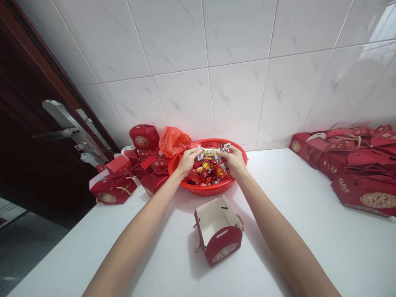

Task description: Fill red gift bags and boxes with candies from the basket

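Both hands are over a red plastic basket of wrapped candies. Between them a yellow and white wrapped candy is stretched sideways. My left hand pinches its left end, and my right hand pinches the right end. A white candy wrapper with dark print shows at the fingers of my right hand; whether they hold it too I cannot tell. Nearer to me stands an open red gift box with rope handles and a bare white inside.
Folded red gift boxes are grouped left of the basket, beside a crumpled red plastic bag. More red boxes are stacked at the right. A tiled wall backs the white table; a dark door is at left.
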{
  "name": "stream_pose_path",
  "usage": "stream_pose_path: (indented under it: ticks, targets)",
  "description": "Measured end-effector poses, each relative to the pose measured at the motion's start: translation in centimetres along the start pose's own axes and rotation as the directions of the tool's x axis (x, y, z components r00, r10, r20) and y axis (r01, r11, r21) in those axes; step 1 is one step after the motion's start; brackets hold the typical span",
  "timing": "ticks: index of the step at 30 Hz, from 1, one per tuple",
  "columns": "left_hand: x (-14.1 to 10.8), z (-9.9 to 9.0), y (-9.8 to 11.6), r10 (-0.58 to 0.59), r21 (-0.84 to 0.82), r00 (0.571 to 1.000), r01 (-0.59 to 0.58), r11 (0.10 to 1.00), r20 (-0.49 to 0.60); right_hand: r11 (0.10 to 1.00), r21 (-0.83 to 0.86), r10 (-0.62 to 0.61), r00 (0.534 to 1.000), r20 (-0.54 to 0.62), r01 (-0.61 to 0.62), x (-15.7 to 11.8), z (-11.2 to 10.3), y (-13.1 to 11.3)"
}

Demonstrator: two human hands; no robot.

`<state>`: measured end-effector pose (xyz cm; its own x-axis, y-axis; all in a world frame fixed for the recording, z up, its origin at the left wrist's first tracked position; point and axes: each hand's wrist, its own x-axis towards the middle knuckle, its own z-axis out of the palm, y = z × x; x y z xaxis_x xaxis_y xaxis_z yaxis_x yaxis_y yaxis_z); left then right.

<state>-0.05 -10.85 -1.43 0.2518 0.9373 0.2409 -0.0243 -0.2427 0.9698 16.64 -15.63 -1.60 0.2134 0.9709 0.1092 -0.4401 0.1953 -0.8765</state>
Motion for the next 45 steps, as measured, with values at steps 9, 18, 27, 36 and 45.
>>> stream_pose_path:
  ticks: [9, 18, 27, 36, 45]
  targets:
    - [0.2, 0.0, -0.3, -0.022, -0.039, 1.000, 0.022, 0.999, -0.014, 1.000, 0.014, 0.015, 1.000, 0.002, -0.015, 0.1, -0.2, 0.0]
    - [0.4, -0.3, -0.7, -0.071, 0.042, 0.997, 0.071, 0.997, -0.012, 0.998, -0.032, 0.057, 0.998, -0.004, -0.057, -0.2, 0.0, -0.4]
    - [0.0, 0.2, 0.2, -0.123, 0.198, 0.992, 0.128, 0.972, -0.036, 0.998, -0.025, 0.061, 0.998, -0.035, -0.062, 0.1, 0.1, -0.1]
    - [-0.5, 0.6, 0.2, -0.060, 0.610, 0.998, 0.056, 0.790, -0.014, 0.983, 0.181, 0.066, 0.953, -0.294, -0.012, 0.9, 0.2, -0.2]
    - [3.1, 0.5, 0.0, -0.079, 0.837, 0.991, -0.046, 0.545, 0.106, 0.949, 0.314, 0.138, 0.929, -0.344, -0.025, 1.4, 0.0, 0.1]
